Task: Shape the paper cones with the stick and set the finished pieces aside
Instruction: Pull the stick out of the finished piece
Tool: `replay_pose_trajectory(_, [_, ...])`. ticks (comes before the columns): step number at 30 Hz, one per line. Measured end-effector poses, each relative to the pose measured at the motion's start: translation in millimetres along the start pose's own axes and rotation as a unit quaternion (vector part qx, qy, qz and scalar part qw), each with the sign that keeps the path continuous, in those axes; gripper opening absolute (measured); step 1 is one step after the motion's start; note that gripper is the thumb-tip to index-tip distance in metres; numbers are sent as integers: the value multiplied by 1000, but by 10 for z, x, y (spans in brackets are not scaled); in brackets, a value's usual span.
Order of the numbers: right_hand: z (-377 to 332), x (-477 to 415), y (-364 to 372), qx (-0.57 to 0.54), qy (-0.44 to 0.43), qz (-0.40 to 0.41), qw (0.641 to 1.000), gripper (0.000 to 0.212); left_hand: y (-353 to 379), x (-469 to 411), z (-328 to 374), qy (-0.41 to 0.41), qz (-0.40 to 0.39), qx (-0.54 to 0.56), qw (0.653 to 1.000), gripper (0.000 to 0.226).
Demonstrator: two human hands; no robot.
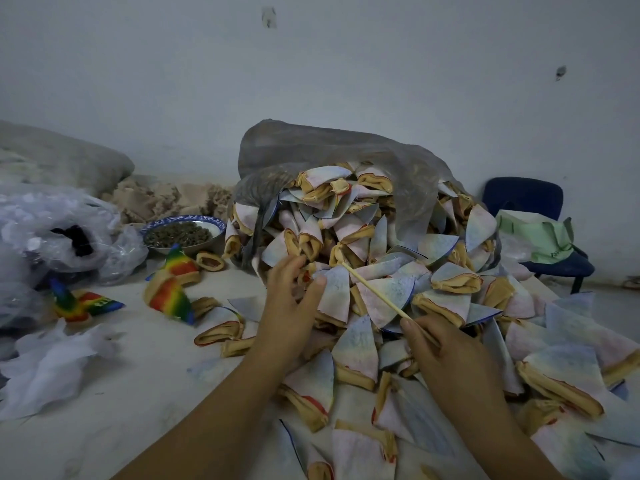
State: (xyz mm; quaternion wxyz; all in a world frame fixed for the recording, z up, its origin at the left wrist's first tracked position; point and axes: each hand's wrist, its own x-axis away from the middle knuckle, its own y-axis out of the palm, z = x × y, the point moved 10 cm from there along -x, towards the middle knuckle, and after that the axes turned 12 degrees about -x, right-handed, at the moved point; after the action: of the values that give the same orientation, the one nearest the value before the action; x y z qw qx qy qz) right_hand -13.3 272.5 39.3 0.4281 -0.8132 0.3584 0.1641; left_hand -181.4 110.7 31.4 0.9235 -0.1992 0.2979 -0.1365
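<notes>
A big heap of flat, pale paper cones (398, 258) with tan rims spills from a grey plastic bag (332, 150) across the table. My left hand (294, 299) reaches into the heap and pinches the edge of one pale cone (337, 292) between thumb and fingers. My right hand (446, 351) grips the lower end of a thin wooden stick (374, 289), which points up and left over the heap. Several rainbow-coloured shaped cones (169, 289) lie on the table to the left.
A blue-rimmed bowl (183, 233) of dark bits stands at the back left, beside clear plastic bags (59, 233). White tissue scraps (52, 365) lie at the front left. A dark blue chair (533, 209) with a green bag stands at the right by the wall.
</notes>
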Motion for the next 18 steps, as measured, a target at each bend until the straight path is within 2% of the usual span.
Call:
replay_pose_trajectory(1, [2,1,1,2,1,-1,1000,48,4,29,-17,-11,18,21,1000,17])
replay_pose_trajectory(3, [2,6,5,7,0,-3,1000,45,31,-4,-157,-26,33,-29,999,20])
replay_pose_trajectory(5, [-6,15,31,10,-4,-12,1000,43,136,-7,-266,-43,-22,-85,995,26])
replay_pose_trajectory(9, [-5,28,62,10,-8,-21,1000,45,177,6,-191,-9,-35,-132,991,5])
replay_pose_trajectory(12, [5,19,48,-5,6,-21,1000,42,105,23,-80,-5,-8,-58,998,16])
replay_pose_trajectory(16, [-41,4,17,-67,21,-8,997,12,199,93,28,-56,-53,136,988,17])
replay_pose_trajectory(18, [-89,8,35,-101,25,-9,995,21,247,131,121,-41,-71,132,988,19])
